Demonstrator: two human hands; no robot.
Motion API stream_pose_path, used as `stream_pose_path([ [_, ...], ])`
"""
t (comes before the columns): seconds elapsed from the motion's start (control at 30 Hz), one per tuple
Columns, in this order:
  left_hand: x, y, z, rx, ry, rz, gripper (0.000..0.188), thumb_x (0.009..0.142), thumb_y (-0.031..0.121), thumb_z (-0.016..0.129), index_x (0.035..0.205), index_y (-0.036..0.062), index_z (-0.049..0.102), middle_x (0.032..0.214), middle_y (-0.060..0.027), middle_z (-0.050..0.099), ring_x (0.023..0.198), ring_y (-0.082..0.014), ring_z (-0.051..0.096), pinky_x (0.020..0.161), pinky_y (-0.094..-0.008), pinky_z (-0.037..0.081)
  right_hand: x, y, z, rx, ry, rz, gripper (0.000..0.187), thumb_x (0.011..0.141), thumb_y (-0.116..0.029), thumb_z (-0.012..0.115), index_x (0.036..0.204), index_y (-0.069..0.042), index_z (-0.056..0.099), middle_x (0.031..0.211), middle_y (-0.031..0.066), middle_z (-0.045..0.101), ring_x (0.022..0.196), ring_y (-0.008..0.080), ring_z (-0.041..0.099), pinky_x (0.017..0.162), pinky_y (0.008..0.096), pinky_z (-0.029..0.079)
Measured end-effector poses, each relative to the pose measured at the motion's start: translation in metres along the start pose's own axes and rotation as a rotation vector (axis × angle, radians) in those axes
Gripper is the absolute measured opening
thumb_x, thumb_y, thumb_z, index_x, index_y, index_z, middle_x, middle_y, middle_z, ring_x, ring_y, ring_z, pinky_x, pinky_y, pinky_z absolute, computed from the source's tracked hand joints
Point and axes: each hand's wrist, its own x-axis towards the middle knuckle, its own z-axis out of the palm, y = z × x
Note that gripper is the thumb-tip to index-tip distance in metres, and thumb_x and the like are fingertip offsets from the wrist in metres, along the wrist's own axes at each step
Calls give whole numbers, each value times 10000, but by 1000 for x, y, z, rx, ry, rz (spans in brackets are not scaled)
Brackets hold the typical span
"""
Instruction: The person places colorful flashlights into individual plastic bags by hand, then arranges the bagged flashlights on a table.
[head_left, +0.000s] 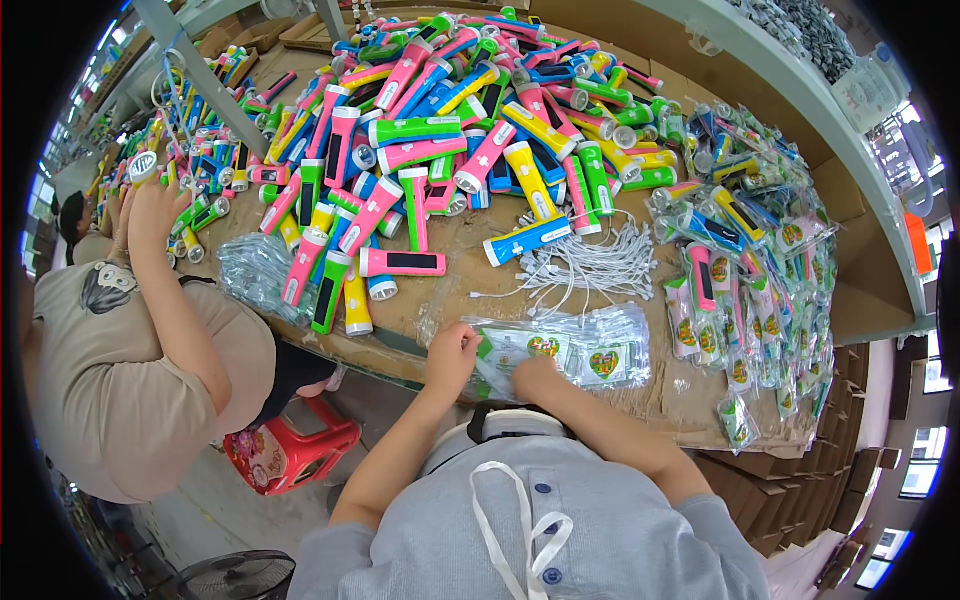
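Observation:
Near the table's front edge, my left hand (455, 352) is closed, pinching the edge of a clear plastic bag (492, 372) with a green part showing at its upper corner. My right hand (538, 378) lies curled at the bag's other side; its fingers are turned down and hidden, so what they hold cannot be made out. Just beyond my hands lies a stack of clear bags (625, 345) with printed cards (606, 362) in them. A bundle of white cables (600, 265) is behind the stack, beside a blue flashlight (527, 241).
A big heap of colourful flashlights (420, 130) covers the table's middle and far side. Bagged flashlights (740, 260) pile up at the right; more clear bags (262, 272) lie at left. A co-worker (150, 350) sits left, near a red stool (290, 445). A metal post (205, 80) rises far left.

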Motion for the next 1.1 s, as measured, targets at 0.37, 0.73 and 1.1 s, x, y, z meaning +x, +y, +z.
stream_pose_path([
  [0.37, -7, -23, -13, -16, 78, 19, 105, 725, 55, 643, 749, 11, 551, 732, -107, 530, 550, -209, 513, 520, -303, 408, 56, 38, -127, 51, 401, -528, 258, 699, -234, 600, 867, -39, 622, 880, 162, 608, 849, 307, 590, 705, 422, 470],
  [0.73, -8, -33, -16, -89, 3, -159, 192, 717, -1, 600, 906, 23, 578, 765, -84, 587, 640, -149, 565, 571, -266, 452, 22, 33, -142, 583, 787, -146, 492, 760, -232, 650, 1133, -12, 417, 962, 196, 550, 961, 347, 520, 810, 415, 421],
  [1.1, 21, -15, -7, -258, -71, -249, 169, 713, -33, 565, 858, 54, 559, 681, -67, 578, 579, -146, 556, 522, -278, 421, -28, -4, -17, 268, 343, -105, 558, 771, -171, 596, 1225, 5, 322, 989, 214, 541, 886, 345, 570, 684, 408, 497],
])
